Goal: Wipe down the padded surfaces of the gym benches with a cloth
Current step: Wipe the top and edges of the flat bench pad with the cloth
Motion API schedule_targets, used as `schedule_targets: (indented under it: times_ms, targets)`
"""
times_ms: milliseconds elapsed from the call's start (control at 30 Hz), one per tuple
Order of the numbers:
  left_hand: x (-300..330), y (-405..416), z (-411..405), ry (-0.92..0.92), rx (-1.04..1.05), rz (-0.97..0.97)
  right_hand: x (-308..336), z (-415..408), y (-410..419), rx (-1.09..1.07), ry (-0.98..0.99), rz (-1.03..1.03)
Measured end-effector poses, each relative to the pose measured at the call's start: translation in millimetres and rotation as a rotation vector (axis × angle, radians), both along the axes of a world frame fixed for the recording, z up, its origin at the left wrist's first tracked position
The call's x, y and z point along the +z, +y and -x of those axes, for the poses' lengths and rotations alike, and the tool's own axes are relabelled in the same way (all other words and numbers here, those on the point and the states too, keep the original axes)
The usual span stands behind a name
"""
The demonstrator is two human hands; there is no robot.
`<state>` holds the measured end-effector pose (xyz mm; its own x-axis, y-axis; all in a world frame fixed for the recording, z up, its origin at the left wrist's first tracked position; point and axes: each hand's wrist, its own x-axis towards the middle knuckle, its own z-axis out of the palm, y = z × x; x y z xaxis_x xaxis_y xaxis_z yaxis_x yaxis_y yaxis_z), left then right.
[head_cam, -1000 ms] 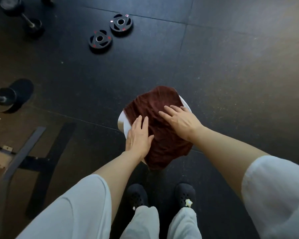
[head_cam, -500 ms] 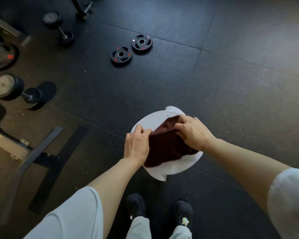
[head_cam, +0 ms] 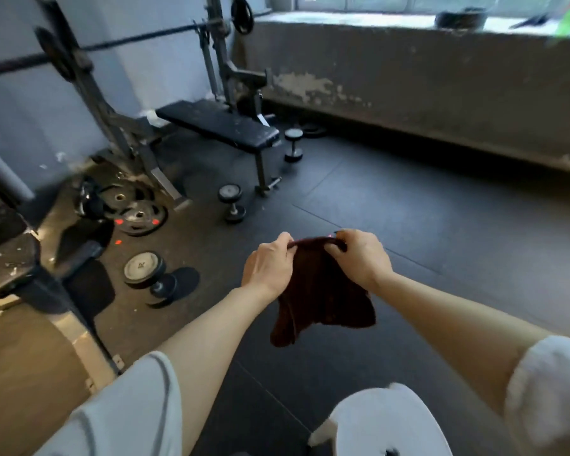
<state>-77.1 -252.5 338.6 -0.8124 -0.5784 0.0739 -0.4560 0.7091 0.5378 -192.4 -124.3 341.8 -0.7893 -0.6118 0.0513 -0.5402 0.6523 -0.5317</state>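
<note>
Between left hand [head_cam: 270,265] and right hand [head_cam: 359,258], cloth [head_cam: 323,291] hangs.

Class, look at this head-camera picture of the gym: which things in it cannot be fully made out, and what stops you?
- Barbell: blurred, left end cut by the frame edge.
- Items on the window ledge: too small, washed out.
- Near bench: cut by the left edge.
- White stool: cut by the bottom edge.
- Cloth top edge: hidden inside the left hand and right hand.

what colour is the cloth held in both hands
Dark maroon-brown, plain with no pattern; the cloth shows best in the head view, the only one.
</note>
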Motion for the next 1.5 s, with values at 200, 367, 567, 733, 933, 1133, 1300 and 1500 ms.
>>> schedule_targets:
  times_ms: [200, 367, 567, 733, 933, 1133, 1300, 1500]
  targets:
    - [71, -126, 28, 0.22, 0.116, -0.259, 74, 7, -161, -0.099, -0.386, 0.383]
    - [102, -207, 59, 0.371, 0.037, -0.416, 113, 21, -248, 0.065, -0.908, 0.736]
    - [94, -284, 131, 0.427, 0.032, -0.403, 101, 103, -308, 0.257, -0.846, 0.653]
    - [69, -357, 242, 0.308, 0.108, -0.433, 59, 228, -377, 0.385, -0.185, 0.247]
    - [74, -432, 357, 0.396, 0.087, -0.684, 35, 354, -448, 0.601, -0.175, 0.131]
    - [66, -532, 432, 0.412, 0.044, -0.671, 24, 433, -552, 0.425, -0.037, 0.294]
    - [28, -645, 495, 0.353, 0.034, -0.657, -1, 507, -648, 0.341, -0.042, 0.295]
    - [-21, -765, 589, 0.233, -0.098, -0.828, -52, 572, -767, 0.337, -0.084, 0.179]
